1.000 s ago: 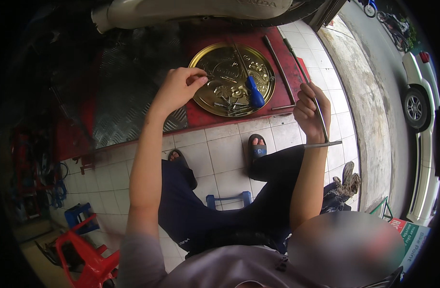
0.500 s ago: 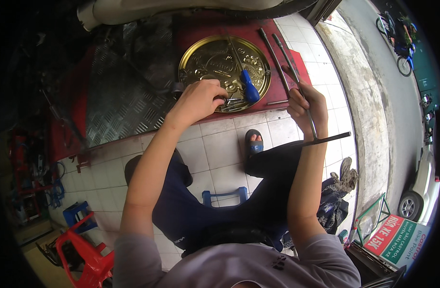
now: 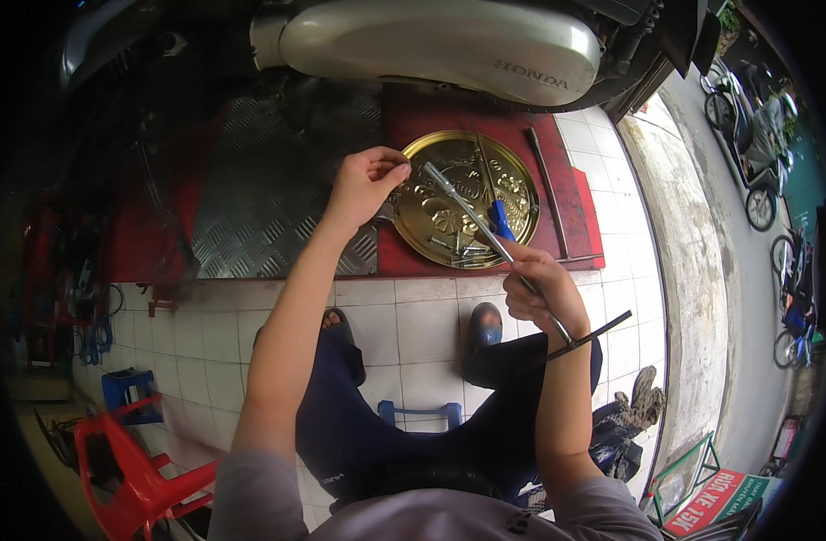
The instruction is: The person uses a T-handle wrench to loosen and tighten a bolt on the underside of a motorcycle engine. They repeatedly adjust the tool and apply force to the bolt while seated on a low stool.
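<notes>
Seated person viewed from above, working beside a scooter; positions are given relative to the round brass tray (image 3: 431,171).

Scooter engine cover (image 3: 440,41): silver, lying above the tray along the upper edge; more of it shows than half a second ago, as the view has tipped toward it.

Checker-plate ramp (image 3: 269,198): grey metal, to the left of the tray. Red mat (image 3: 580,203): beneath the tray, its bare margin to the right carrying a long dark bar (image 3: 546,185).

Brass tray: lies flat on the mat and holds small tools, among them a blue-handled one (image 3: 500,219) near its lower right rim.

T-handle wrench (image 3: 485,230): a long silver shaft running diagonally from over the tray's centre down to the lower right, ending in a dark crossbar (image 3: 589,335) below the tray, over the tiled floor (image 3: 422,325).

Right hand (image 3: 539,293): just below the tray's lower right rim, closed around the wrench shaft. Earlier it held the wrench more upright, to the right of the tray.

Left hand (image 3: 366,183): at the tray's left rim, fingers pinched narrowly together; whether they hold a small part cannot be told. Half a second ago it lay lower, at the tray's lower rim.
</notes>
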Demonstrator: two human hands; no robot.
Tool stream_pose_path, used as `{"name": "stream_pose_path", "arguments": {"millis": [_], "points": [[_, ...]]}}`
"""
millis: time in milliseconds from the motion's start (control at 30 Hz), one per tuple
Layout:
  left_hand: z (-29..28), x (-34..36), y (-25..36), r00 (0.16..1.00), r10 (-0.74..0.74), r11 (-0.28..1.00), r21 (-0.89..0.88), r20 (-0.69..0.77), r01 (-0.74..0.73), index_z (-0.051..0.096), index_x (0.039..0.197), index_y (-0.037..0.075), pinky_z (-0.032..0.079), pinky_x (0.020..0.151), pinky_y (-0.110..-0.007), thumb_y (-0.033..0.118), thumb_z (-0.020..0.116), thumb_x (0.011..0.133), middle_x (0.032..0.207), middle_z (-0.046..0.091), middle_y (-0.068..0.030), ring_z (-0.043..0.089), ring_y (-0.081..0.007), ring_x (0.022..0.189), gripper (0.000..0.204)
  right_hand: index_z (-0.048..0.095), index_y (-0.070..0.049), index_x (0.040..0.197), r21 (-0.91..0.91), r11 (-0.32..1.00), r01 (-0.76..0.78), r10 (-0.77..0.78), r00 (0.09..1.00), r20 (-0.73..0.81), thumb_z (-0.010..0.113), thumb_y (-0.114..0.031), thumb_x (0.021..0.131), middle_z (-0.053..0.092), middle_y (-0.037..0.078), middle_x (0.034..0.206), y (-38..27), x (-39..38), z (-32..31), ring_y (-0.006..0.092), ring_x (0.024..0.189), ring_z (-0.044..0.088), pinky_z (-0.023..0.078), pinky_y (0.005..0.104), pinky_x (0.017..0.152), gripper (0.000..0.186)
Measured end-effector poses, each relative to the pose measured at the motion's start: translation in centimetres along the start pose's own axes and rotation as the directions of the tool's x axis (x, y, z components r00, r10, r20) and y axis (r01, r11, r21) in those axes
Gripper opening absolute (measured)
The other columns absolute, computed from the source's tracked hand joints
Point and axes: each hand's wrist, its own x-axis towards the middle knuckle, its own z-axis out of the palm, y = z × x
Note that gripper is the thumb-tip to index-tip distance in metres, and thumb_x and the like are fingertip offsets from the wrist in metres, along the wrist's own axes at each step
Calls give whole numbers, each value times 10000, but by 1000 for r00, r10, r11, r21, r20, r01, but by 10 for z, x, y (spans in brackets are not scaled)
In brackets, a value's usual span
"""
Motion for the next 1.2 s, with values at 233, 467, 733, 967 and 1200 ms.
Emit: {"name": "stream_pose_path", "arguments": {"millis": [233,467,733,967,1200], "points": [[-31,-7,-1,986,-60,951,-292,156,104,647,1077,-7,508,776,-211,45,635,900,961,679,-44,631,-97,875,185,338,-26,1454,-31,998,-57,59,997,59,373,-66,930,322,-45,468,5,11,19,44,340,264,234,201,349,526],[-38,-12,9,970,-150,926,-316,192,206,655,1081,9,525,736,-229,66,640,902,921,684,-46,648,-118,804,188,348,-19,1447,-15,1000,-22,23,999,28,382,-66,922,331,-46,479,10,17,20,41,341,268,238,198,350,528],[-50,-14,18,938,-97,993,-35,333,115,673,1001,-28,509,674,-231,-12,653,837,795,657,-40,603,-94,701,165,366,-3,1433,-101,992,-74,81,995,62,380,-50,920,321,-51,486,8,10,20,38,351,268,244,190,353,515],[-58,-9,9,943,-109,992,-29,315,125,668,987,-22,497,665,-223,29,662,861,780,645,-35,601,-92,715,136,484,25,1301,-228,969,-97,110,993,48,388,-53,932,319,-59,493,0,1,8,31,372,255,220,198,356,389],[-30,11,-8,981,-78,908,-393,178,144,624,1034,42,485,889,-321,184,605,942,1065,643,-73,603,-206,1067,170,462,-113,824,51,912,407,-386,894,-229,422,-270,986,299,-55,499,-11,-8,-25,37,394,221,189,216,398,229]]}}
